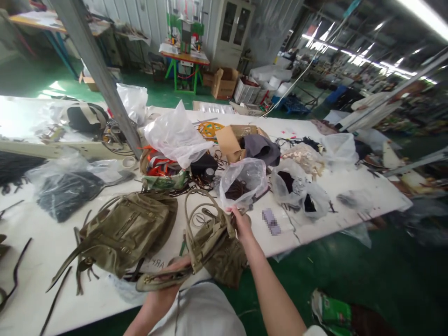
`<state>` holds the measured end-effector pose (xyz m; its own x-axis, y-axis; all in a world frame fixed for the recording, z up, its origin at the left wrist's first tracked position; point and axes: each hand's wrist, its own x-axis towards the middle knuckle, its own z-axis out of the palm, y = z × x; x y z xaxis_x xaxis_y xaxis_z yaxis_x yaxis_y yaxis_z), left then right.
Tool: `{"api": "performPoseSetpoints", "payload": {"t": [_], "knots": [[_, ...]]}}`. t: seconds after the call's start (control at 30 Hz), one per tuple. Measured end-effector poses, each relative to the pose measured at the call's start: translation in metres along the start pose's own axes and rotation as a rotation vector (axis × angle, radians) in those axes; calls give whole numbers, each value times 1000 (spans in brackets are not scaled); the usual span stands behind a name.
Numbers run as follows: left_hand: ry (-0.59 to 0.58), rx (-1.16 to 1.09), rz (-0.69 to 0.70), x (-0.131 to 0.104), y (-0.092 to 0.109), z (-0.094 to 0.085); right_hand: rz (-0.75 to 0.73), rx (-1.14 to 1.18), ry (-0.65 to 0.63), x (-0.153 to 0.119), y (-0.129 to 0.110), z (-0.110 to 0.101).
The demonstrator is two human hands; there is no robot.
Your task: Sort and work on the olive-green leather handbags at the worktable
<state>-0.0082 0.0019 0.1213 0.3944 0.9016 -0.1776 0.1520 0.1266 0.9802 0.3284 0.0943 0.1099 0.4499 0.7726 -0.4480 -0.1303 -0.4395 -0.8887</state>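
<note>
An olive green handbag [224, 252] with looped handles lies at the table's near edge, against my body. My left hand [171, 280] is closed round its lower left part, the fingers partly under the fabric. At the bag's upper right, beside a handle end, my right hand [241, 223] pinches the bag's edge. A larger olive backpack-like bag [136, 228] with a zipped pocket and hanging straps rests flat to the left. Just beyond my right hand sits an open clear plastic bag [245, 182] with dark cords in it.
Behind stand a basket of orange strips [164, 182], a cardboard box [233, 140] with dark cloth and a white plastic bag [177, 135]. A wrapped black bundle [70, 191] lies left. A metal post [101, 74] rises at the back left. A person's sleeve [371, 107] shows far right.
</note>
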Motion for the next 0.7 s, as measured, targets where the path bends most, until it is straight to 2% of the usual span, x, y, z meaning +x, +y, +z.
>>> {"api": "performPoseSetpoints", "payload": {"t": [0.1, 0.23, 0.37, 0.43, 0.5, 0.6, 0.7], "knots": [[61, -11, -40, -14, -25, 3, -82, 29, -52, -3, 5, 10], [58, 88, -36, -31, -59, -2, -122, 63, -227, -12, 5, 22], [85, 170, -7, -38, -74, -5, -122, 152, -320, -4, -3, 39], [127, 181, -9, -37, -70, -2, -114, 200, -326, 5, -6, 45], [181, 132, -39, -33, -55, 4, -88, 254, -320, 16, -9, 48], [213, -95, -88, -17, -23, 15, -61, 339, -306, 35, -10, 49], [238, -253, -23, 5, -5, 22, -43, 407, -314, 58, -10, 49]]}}
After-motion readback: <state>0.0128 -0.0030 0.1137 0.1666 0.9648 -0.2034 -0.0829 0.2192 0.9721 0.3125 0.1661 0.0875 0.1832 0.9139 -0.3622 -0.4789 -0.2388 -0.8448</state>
